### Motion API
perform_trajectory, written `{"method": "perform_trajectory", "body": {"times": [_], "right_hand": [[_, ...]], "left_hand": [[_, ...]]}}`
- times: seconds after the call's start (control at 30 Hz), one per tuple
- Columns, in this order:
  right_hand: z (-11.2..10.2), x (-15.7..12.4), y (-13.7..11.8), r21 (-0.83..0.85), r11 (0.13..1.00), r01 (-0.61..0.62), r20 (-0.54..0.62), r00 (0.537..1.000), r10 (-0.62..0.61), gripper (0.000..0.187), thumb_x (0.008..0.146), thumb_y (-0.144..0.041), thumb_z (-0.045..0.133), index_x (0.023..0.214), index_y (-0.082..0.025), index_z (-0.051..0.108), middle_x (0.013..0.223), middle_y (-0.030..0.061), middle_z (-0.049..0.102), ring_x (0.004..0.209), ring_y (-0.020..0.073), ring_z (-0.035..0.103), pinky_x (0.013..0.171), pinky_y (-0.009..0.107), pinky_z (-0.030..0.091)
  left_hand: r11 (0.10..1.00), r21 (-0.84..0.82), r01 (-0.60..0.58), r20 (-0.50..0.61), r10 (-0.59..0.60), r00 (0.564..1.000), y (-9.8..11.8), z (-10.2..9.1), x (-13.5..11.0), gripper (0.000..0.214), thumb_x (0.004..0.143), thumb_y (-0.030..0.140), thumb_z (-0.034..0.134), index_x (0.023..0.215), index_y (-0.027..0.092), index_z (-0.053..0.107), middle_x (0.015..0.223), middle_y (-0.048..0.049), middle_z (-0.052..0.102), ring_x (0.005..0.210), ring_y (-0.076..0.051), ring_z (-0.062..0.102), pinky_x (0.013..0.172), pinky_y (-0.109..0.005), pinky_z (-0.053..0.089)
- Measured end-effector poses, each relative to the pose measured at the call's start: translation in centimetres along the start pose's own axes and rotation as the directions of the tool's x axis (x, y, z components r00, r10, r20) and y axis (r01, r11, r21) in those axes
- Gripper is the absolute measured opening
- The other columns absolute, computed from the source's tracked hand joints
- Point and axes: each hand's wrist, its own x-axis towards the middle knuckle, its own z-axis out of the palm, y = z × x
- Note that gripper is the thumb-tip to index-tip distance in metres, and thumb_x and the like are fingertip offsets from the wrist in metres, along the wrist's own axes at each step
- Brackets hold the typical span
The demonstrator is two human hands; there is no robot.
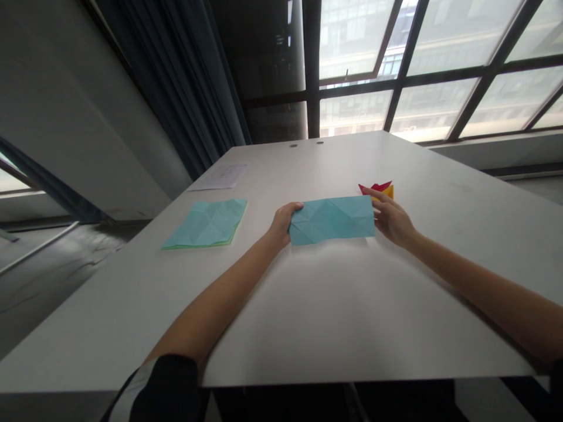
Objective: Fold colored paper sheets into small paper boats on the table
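Over the table (308,328), paper (332,220); left grip (281,224) holds it.

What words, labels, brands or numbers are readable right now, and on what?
No text is readable.
White sheet: faint print, too small and blurred to read.
Light-blue paper in the left hand: creases, no visible lettering.
Light-blue stack: no visible lettering.

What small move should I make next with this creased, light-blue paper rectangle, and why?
Perhaps lay the light-blue paper rectangle flat on the smooth white table: your bare left hand pinches its left end, its surface looks creased, and a shadow beneath suggests it's raised.
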Motion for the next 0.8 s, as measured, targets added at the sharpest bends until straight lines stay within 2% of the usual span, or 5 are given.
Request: {"method": "perform_trajectory", "body": {"times": [0.2, 0.33, 0.53, 0.7, 0.8], "right_hand": [[-1.0, 0.2, 0.4, -0.183, 0.965, 0.188, 0.135, 0.977, -0.164, 0.053, 0.067, -0.024, 0.065, 0.118, -0.033, 0.053, 0.113, 0.0023, 0.058, 0.083, 0.0158, 0.058, 0.072, 0.032, 0.047], [-0.8, 0.1, 0.7, -0.323, 0.911, 0.258, 0.143, 0.965, -0.222, 0.047, 0.063, -0.024, 0.069, 0.109, -0.030, 0.060, 0.110, 0.0041, 0.057, 0.086, 0.0180, 0.056, 0.073, 0.034, 0.046], [-1.1, 0.4, 0.6, -0.565, 0.750, 0.343, 0.021, 0.915, -0.403, 0.019, 0.063, -0.026, 0.069, 0.082, -0.027, 0.071, 0.083, 0.0043, 0.053, 0.080, 0.0205, 0.052, 0.069, 0.036, 0.045], [-1.2, 0.2, 0.0, -0.528, 0.775, 0.345, -0.043, 0.901, -0.431, 0.019, 0.065, -0.032, 0.068, 0.083, -0.027, 0.071, 0.081, 0.0043, 0.055, 0.075, 0.0197, 0.053, 0.068, 0.036, 0.045], [-0.9, 0.0, -0.3, -0.511, 0.783, 0.356, -0.064, 0.892, -0.447, 0.018, 0.068, -0.033, 0.066, 0.084, -0.027, 0.071, 0.087, 0.0053, 0.058, 0.080, 0.0202, 0.055, 0.071, 0.036, 0.045]], "left_hand": [[0.987, -0.041, 0.156, 0.052, -0.154, 0.987, 0.1, -0.2, 0.1, 0.008, 0.066, 0.023, 0.055, 0.065, 0.015, 0.056, 0.054, -0.0039, 0.059, 0.060, -0.018, 0.061, 0.065, -0.030, 0.049], [0.987, 0.028, 0.157, 0.067, -0.159, 0.985, -0.2, -0.1, 0.0, 0.008, 0.064, 0.021, 0.058, 0.065, 0.014, 0.057, 0.054, -0.0032, 0.059, 0.054, -0.016, 0.058, 0.061, -0.028, 0.048], [0.975, 0.209, -0.072, 0.069, 0.058, 0.996, -0.6, -0.4, 0.2, 0.019, 0.055, 0.023, 0.072, 0.067, 0.014, 0.062, 0.058, 0.0010, 0.059, 0.053, -0.009, 0.052, 0.054, -0.021, 0.040], [0.878, 0.418, -0.232, 0.067, 0.225, 0.972, -0.4, -1.0, 0.7, 0.022, 0.057, 0.029, 0.071, 0.074, 0.015, 0.067, 0.065, -0.0008, 0.061, 0.056, -0.009, 0.049, 0.050, -0.019, 0.033], [0.819, 0.515, -0.252, -0.015, 0.303, 0.953, -0.3, -0.9, 0.9, 0.021, 0.064, 0.029, 0.067, 0.079, 0.016, 0.067, 0.064, -0.0001, 0.056, 0.053, -0.007, 0.043, 0.047, -0.018, 0.030]]}}
